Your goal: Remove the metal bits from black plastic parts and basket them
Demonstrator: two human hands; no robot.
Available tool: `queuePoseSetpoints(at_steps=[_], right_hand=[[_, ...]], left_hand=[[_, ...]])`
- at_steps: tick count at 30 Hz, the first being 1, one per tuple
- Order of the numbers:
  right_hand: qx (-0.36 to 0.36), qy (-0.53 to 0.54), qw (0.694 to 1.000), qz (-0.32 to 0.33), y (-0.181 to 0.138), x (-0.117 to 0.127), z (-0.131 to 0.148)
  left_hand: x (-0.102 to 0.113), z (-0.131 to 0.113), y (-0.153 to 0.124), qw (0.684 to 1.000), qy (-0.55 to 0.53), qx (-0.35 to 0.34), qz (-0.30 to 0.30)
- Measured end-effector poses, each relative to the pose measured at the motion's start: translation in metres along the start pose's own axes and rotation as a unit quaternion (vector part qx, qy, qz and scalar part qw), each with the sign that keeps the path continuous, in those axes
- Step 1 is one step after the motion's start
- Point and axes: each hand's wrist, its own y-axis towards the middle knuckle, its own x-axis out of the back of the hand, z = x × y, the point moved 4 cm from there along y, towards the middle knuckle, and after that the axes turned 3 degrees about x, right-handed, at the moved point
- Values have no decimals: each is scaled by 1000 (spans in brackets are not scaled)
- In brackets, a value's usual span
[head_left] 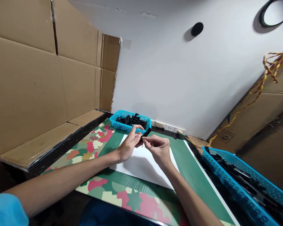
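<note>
Two hands of yours are working close together, over a white sheet (pixel 139 172) on a green mat. On the left, your left hand (pixel 130 143) is holding the black piece (pixel 147 132) low down, with the thumb and fingers closing around it. Just behind that hand, a small blue basket (pixel 119 126) is holding a heap of dark bits. Next comes the black piece itself, sitting between your two hands, up off the sheet, with its free end pointing up and to the right. It is looking like thin, hard plastic, so it is likely feeling light and stiff. Its sides are looking smooth, so it may be slipping a little if your fingers are sweaty. A thin part may be snapping if you are bending it, so you are best off gripping the thick, low end and pushing softly. Further right, your right hand (pixel 159 147) is pinching that low end with thumb and pointing finger. I cannot tell if a tiny bit is hiding between those tips. Far right, a long blue basket (pixel 223 177) is holding longer black parts
</note>
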Motion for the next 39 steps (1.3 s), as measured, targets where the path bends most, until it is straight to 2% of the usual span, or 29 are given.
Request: queuePoseSetpoints(at_steps=[9, 12, 16, 19, 27, 34, 37, 39], right_hand=[[16, -24, 999, 16, -2, 1, -2], [30, -62, 997, 37, -2, 2, 1], [62, -146, 984, 82, 0, 3, 5], [86, -185, 975, 88, 2, 6, 4], [127, -285, 942, 122, 1, 19, -4], [129, -306, 931, 154, 2, 23, -5], [135, -315, 926, 157, 3, 25, -6], [136, -321, 924, 158, 3, 27, -8]], left_hand=[[1, 2, 0, 1000, -8, 16, -12], [3, 5, -1, 999, -9, 23, -19], [7, 12, 2, 999, -19, 36, -30], [9, 15, 4, 998, -39, 44, -36], [8, 19, 5, 993, -70, 91, -3], [8, 24, 4, 995, 36, 88, -19], [13, 16, 3, 986, 156, 48, -27], [14, 7, 2, 966, 259, -5, -14]])
